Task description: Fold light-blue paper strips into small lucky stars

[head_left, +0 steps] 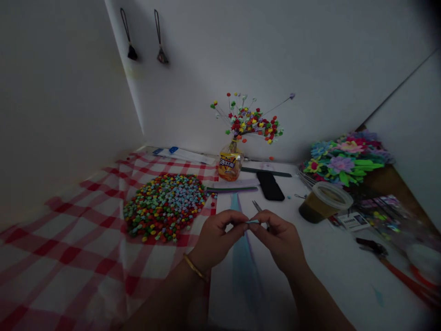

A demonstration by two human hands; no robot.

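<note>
A small piece of light-blue paper strip is pinched between the fingertips of both hands. My left hand grips its left end, with thumb and forefinger pressed together. On the other end, my right hand closes in the same kind of pinch. Long light-blue paper strips lie on the white table below and between my hands. Just behind my right hand, the pointed metal tips of a tool stick out; its rest is hidden. A heap of small folded paper stars in many colours lies left of my hands.
Behind my hands stand a bottle base full of wired paper stars and a black phone. To the right are a plastic tub, colourful craft flowers and pliers. A red-checked cloth covers the left side.
</note>
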